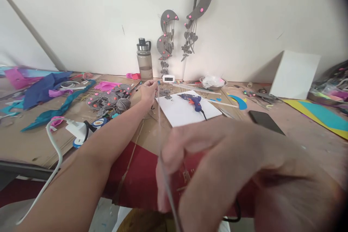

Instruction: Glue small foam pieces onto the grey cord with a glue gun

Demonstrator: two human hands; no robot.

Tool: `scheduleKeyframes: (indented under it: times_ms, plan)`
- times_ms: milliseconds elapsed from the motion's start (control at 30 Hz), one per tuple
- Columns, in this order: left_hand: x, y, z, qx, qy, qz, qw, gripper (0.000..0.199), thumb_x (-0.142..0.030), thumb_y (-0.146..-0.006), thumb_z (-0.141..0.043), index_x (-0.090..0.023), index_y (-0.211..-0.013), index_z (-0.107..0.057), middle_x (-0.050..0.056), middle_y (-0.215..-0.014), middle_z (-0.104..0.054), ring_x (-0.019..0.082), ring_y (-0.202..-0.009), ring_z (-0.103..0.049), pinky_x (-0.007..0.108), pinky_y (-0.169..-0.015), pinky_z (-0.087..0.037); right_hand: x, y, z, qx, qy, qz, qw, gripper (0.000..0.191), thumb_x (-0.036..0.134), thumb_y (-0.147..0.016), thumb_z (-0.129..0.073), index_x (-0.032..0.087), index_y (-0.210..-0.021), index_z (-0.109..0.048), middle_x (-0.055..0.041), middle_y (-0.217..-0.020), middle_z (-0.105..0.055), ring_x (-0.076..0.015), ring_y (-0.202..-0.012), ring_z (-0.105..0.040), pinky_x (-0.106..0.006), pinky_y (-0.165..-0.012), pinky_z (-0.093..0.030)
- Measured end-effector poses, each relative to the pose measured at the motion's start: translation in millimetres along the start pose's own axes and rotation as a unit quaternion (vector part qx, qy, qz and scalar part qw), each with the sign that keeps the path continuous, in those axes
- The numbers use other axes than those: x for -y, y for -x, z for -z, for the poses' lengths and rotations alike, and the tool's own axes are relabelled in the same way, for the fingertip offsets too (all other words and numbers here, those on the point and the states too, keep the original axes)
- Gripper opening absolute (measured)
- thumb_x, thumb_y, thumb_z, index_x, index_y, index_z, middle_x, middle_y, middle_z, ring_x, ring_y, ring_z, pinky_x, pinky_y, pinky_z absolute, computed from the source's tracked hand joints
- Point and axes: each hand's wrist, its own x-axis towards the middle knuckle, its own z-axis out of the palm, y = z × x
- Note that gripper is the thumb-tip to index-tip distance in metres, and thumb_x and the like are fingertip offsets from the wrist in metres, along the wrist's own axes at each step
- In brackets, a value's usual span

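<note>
My left hand is stretched far out over the table, its thumb and fingers pinched on the far end of a thin grey cord. The cord runs taut back toward me. Close to the camera and blurred, my right hand has its fingers curled around the near part of this cord. A white board lies beyond the right hand, with a blue hot glue gun and small grey felt pieces on it. Left of my left hand sits a heap of grey felt shapes with pink dots.
A water bottle and a small digital clock stand by the wall. Grey moon mobiles hang above. A phone lies right, a plugged power adapter left. Felt scraps cover the far left.
</note>
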Motion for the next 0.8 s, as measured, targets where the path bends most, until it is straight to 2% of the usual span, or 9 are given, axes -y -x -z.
scheduleKeyframes:
  times_ms: [67,133,200,267,333,467,667,733,800]
  plan:
    - [6.8,-1.8,-0.3,-0.007,0.015,-0.004,1.0,0.007,-0.019,-0.075,-0.058,-0.017,-0.071,-0.054,-0.005,-0.053,-0.049,0.006,-0.044,-0.042,0.021,-0.043,-0.025,0.5,-7.5,-1.3,0.052,0.005,0.01,0.999,0.037,0.068,-0.068,-0.06,0.033,-0.069,-0.071,-0.0023,-0.066,-0.064,-0.0208,-0.081,-0.061,-0.031,-0.061,-0.047]
    - [13.4,-3.3,-0.9,-0.01,0.017,-0.009,1.0,0.006,-0.021,-0.074,-0.06,-0.017,-0.07,-0.056,-0.004,-0.055,-0.05,0.007,-0.046,-0.046,0.02,-0.041,-0.026,7.8,-22.7,1.3,0.206,0.034,0.008,0.978,0.035,0.061,-0.071,-0.064,0.027,-0.071,-0.071,-0.0018,-0.068,-0.064,-0.0179,-0.075,-0.06,-0.028,-0.062,-0.045]
    - [18.4,-4.1,-1.3,-0.011,0.007,-0.015,1.0,0.007,-0.023,-0.073,-0.06,-0.017,-0.071,-0.057,-0.003,-0.058,-0.052,0.008,-0.048,-0.049,0.02,-0.041,-0.027,9.9,-37.8,3.6,0.292,0.105,-0.025,0.95,0.019,0.044,-0.076,-0.068,0.025,-0.071,-0.069,-0.0001,-0.067,-0.063,-0.0151,-0.066,-0.058,-0.026,-0.06,-0.042]
    - [21.2,-4.6,-1.3,-0.007,-0.003,-0.023,1.0,0.007,-0.024,-0.073,-0.06,-0.017,-0.073,-0.058,-0.003,-0.06,-0.054,0.008,-0.05,-0.051,0.019,-0.041,-0.029,0.9,-46.8,1.4,0.284,0.223,-0.062,0.93,0.005,0.025,-0.072,-0.072,0.022,-0.074,-0.068,-0.0007,-0.067,-0.061,-0.0144,-0.06,-0.055,-0.026,-0.057,-0.037]
    - [22.3,-5.4,-1.1,-0.007,-0.004,-0.027,1.0,0.006,-0.023,-0.073,-0.059,-0.017,-0.072,-0.059,-0.003,-0.062,-0.054,0.008,-0.05,-0.052,0.018,-0.041,-0.031,-14.5,-48.9,-7.4,0.282,0.322,-0.071,0.901,0.012,0.014,-0.07,-0.07,0.019,-0.081,-0.069,-0.0035,-0.071,-0.063,-0.0158,-0.062,-0.057,-0.026,-0.057,-0.034]
    - [22.2,-7.7,-1.1,-0.014,0.011,-0.019,1.0,0.006,-0.024,-0.072,-0.06,-0.017,-0.072,-0.058,-0.003,-0.062,-0.053,0.007,-0.048,-0.05,0.018,-0.039,-0.029,-30.7,-46.4,-36.5,0.37,0.386,-0.08,0.842,0.011,0.012,-0.08,-0.059,0.012,-0.087,-0.068,-0.0095,-0.079,-0.066,-0.0189,-0.07,-0.062,-0.027,-0.059,-0.036]
    - [21.8,-7.0,-3.0,-0.016,0.036,0.016,0.999,0.008,-0.024,-0.069,-0.063,-0.017,-0.071,-0.059,-0.003,-0.063,-0.056,0.007,-0.048,-0.051,0.018,-0.039,-0.028,-2.2,-52.1,-58.9,0.41,0.115,0.082,0.901,0.018,0.022,-0.094,-0.047,0.016,-0.092,-0.065,-0.005,-0.093,-0.066,-0.0128,-0.086,-0.059,-0.023,-0.075,-0.042]
    - [21.8,-5.5,-3.0,-0.001,0.047,0.013,0.999,0.009,-0.025,-0.069,-0.064,-0.017,-0.071,-0.059,-0.002,-0.062,-0.056,0.007,-0.047,-0.05,0.018,-0.039,-0.029,1.0,-56.9,-54.6,0.358,0.073,0.088,0.927,0.02,0.022,-0.095,-0.045,0.016,-0.093,-0.063,-0.0037,-0.094,-0.066,-0.011,-0.087,-0.057,-0.022,-0.078,-0.042]
    - [21.7,-4.1,-2.9,0.011,0.055,0.012,0.998,0.01,-0.026,-0.07,-0.064,-0.016,-0.072,-0.059,-0.003,-0.059,-0.055,0.008,-0.046,-0.049,0.019,-0.04,-0.031,-9.1,-64.0,-44.3,0.244,0.105,0.046,0.963,0.021,0.023,-0.095,-0.044,0.016,-0.092,-0.063,-0.0029,-0.091,-0.065,-0.0109,-0.083,-0.056,-0.022,-0.075,-0.041]
